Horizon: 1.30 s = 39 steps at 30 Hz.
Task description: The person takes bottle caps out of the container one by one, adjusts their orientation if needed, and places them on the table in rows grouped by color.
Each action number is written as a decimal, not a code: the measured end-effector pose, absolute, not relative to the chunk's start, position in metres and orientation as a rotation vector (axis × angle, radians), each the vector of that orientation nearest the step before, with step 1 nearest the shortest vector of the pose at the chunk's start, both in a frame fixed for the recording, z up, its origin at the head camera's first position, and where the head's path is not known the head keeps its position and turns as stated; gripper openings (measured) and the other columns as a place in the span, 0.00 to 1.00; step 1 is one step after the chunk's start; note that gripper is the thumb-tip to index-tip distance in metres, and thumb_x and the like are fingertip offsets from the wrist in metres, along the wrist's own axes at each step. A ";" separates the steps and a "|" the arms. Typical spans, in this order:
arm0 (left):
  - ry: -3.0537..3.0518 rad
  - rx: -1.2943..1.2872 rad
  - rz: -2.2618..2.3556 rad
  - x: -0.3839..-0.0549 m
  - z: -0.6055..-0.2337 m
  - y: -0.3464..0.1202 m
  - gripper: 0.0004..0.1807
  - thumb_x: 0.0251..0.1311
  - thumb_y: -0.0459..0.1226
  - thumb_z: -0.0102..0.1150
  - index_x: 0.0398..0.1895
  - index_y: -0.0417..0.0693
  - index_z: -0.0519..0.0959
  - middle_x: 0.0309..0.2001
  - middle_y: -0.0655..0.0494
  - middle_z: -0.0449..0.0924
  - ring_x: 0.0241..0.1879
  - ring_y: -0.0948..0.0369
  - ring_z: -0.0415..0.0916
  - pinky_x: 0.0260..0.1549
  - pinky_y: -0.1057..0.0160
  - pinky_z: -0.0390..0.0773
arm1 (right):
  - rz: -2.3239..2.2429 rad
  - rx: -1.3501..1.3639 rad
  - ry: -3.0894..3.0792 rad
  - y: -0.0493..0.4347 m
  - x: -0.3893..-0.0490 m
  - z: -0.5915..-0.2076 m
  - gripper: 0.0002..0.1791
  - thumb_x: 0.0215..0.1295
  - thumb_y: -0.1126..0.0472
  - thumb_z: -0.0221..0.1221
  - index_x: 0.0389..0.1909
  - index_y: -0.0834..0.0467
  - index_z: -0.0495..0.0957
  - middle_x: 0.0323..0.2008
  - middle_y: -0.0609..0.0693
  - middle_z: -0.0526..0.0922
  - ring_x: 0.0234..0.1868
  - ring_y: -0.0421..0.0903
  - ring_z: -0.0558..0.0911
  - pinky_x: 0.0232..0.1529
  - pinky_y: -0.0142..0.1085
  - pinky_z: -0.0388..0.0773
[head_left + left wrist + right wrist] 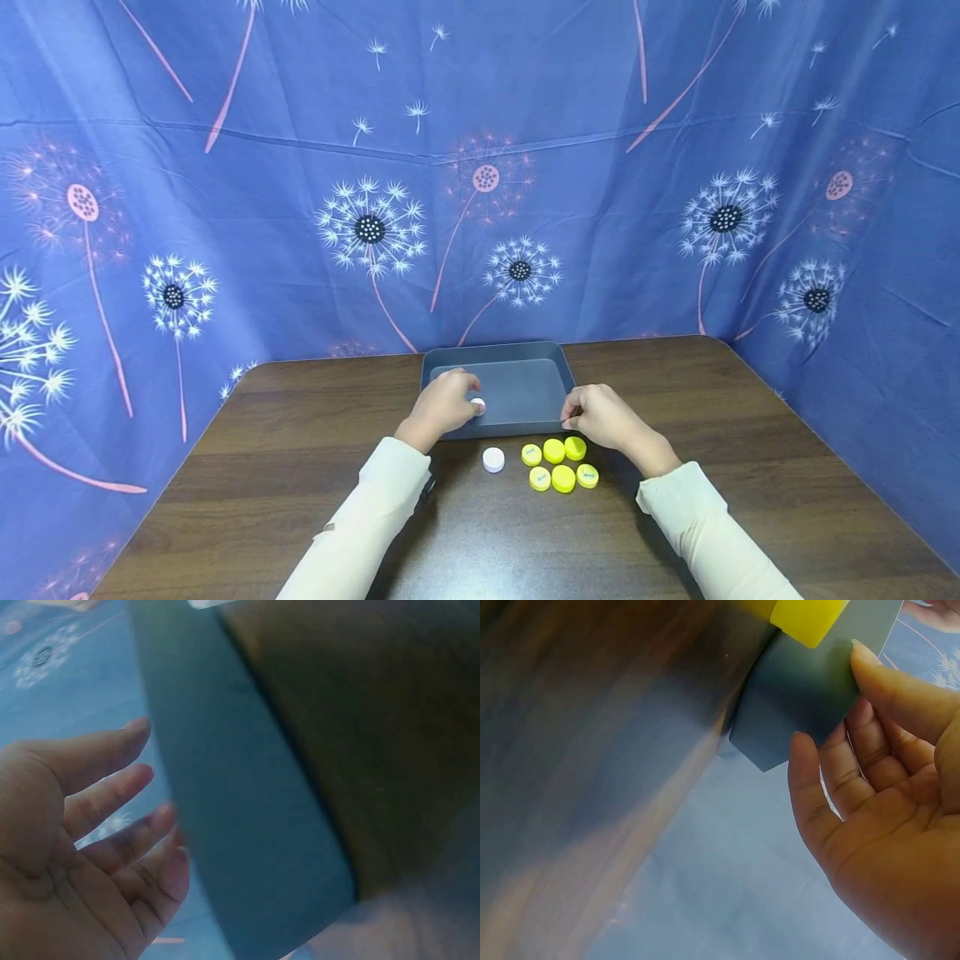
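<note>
My left hand (444,402) reaches over the left front of the dark grey tray (517,429), its fingers spread and loosely bent in the left wrist view. Right by its thumb is a white bottle cap (477,407). At the tray's right front corner, my right hand (603,417) straddles the rim: in the right wrist view the thumb (868,660) overlaps the outer wall, while other fingers pass behind the edge. Several yellow caps (563,478) lie in two rows in front of the tray. Left of them is another white cap (493,460).
The brown wooden table (480,550) carries everything. A blue cloth (615,208) with a dandelion print hangs behind it and at both sides. The tray stands at the table's back edge, close to the cloth.
</note>
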State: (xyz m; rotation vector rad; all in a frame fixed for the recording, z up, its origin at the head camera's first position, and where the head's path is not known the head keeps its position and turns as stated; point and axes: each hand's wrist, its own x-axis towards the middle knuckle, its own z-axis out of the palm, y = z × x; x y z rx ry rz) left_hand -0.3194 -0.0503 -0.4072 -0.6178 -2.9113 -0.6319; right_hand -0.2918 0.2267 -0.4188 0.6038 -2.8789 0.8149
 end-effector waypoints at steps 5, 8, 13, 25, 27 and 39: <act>-2.935 -0.608 -0.556 -0.322 -0.418 -0.046 0.18 0.54 0.40 0.73 0.49 0.49 0.85 0.47 0.52 0.81 0.45 0.55 0.79 0.44 0.54 0.81 | 0.812 0.611 -2.875 0.227 -0.291 -0.420 0.09 0.56 0.71 0.68 0.23 0.53 0.83 0.25 0.41 0.80 0.27 0.37 0.76 0.31 0.33 0.76; -2.923 -0.622 -0.519 -0.322 -0.423 -0.045 0.20 0.53 0.39 0.73 0.51 0.48 0.85 0.49 0.52 0.81 0.46 0.55 0.80 0.46 0.56 0.81 | 0.808 0.628 -2.868 0.227 -0.291 -0.420 0.09 0.56 0.71 0.68 0.23 0.54 0.83 0.25 0.42 0.80 0.27 0.37 0.75 0.30 0.33 0.75; -2.920 -0.638 -0.494 -0.322 -0.426 -0.042 0.20 0.54 0.37 0.72 0.52 0.48 0.84 0.54 0.52 0.82 0.53 0.53 0.80 0.51 0.55 0.80 | 0.806 0.608 -2.867 0.226 -0.291 -0.421 0.10 0.56 0.71 0.68 0.23 0.53 0.83 0.25 0.42 0.80 0.27 0.37 0.75 0.31 0.33 0.76; -2.958 -0.621 -0.526 -0.322 -0.426 -0.040 0.11 0.55 0.30 0.66 0.42 0.49 0.87 0.45 0.51 0.85 0.46 0.55 0.80 0.41 0.56 0.81 | 0.805 0.614 -2.853 0.228 -0.292 -0.421 0.10 0.55 0.71 0.69 0.22 0.53 0.83 0.23 0.40 0.80 0.27 0.37 0.76 0.31 0.33 0.76; -2.955 -0.626 -0.528 -0.322 -0.426 -0.039 0.11 0.54 0.30 0.67 0.41 0.49 0.87 0.44 0.51 0.85 0.46 0.55 0.80 0.41 0.55 0.81 | 0.802 0.618 -2.849 0.228 -0.292 -0.420 0.10 0.55 0.71 0.69 0.22 0.54 0.83 0.23 0.40 0.80 0.27 0.36 0.76 0.31 0.33 0.76; -2.888 -0.674 -0.502 -0.319 -0.431 -0.041 0.11 0.53 0.27 0.62 0.40 0.44 0.87 0.40 0.49 0.83 0.41 0.51 0.81 0.40 0.53 0.81 | 0.793 0.593 -2.858 0.227 -0.292 -0.422 0.10 0.55 0.70 0.69 0.22 0.52 0.83 0.24 0.40 0.81 0.27 0.36 0.77 0.32 0.34 0.76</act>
